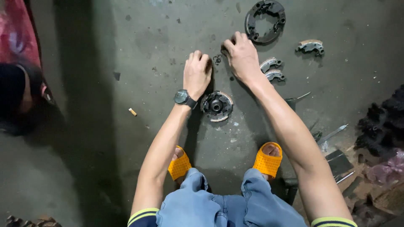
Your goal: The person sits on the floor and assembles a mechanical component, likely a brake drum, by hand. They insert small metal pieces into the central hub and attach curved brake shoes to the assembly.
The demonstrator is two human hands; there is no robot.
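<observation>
I squat over a grey concrete floor with both arms stretched forward. My left hand (197, 72), with a black watch on the wrist, has its fingers curled down on the floor. My right hand (241, 55) reaches just beyond it, fingers bent, fingertips next to a small dark spring-like part (217, 59) lying between the two hands. Whether either hand pinches anything is hidden. A round black clutch hub (216, 105) lies below my left hand. A black ring-shaped carrier plate (265, 21) lies beyond my right hand.
Three curved metal shoes (310, 46) (269, 64) (275, 75) lie right of my right hand. Hand tools (332, 134) and dark rags (383, 122) sit at the right. A cigarette butt (132, 112) lies left. Another person's pink clothing (17, 33) shows at far left. My orange sandals (267, 159) are below.
</observation>
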